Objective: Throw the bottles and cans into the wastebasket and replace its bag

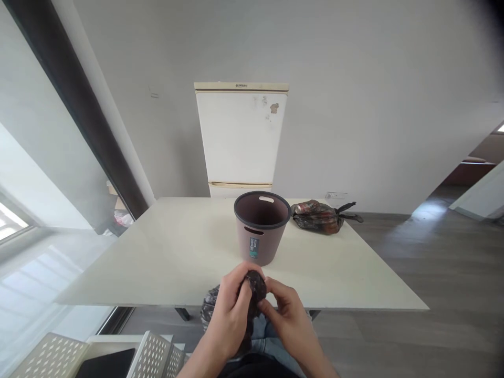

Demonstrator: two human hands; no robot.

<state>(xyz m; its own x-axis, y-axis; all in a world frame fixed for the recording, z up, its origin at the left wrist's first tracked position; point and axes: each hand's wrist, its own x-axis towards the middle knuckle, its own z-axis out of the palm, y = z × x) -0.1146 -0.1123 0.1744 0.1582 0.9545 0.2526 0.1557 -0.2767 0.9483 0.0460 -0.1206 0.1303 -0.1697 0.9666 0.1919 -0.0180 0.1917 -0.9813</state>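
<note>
A crumpled black plastic bag (210, 307) hangs at the near edge of the table, just in front of the body. My left hand (233, 307) is wrapped round its bunched upper part. From the right, my right hand (286, 315) pinches the same bunch between thumb and fingers. Beyond the hands an upright mauve bin (262, 241) with a dark rim and two handle slots stands on the table; its inside looks bare where it shows. To the right of the bin lies a tied dark, see-through bag (318, 216) with reddish contents, its knotted ends pointing right.
The pale table (177, 252) spans the middle of the view. Behind it a white fridge (241, 136) stands by the grey wall. At the lower left are white perforated baskets (51, 357), with a dark flat object (106, 365) among them.
</note>
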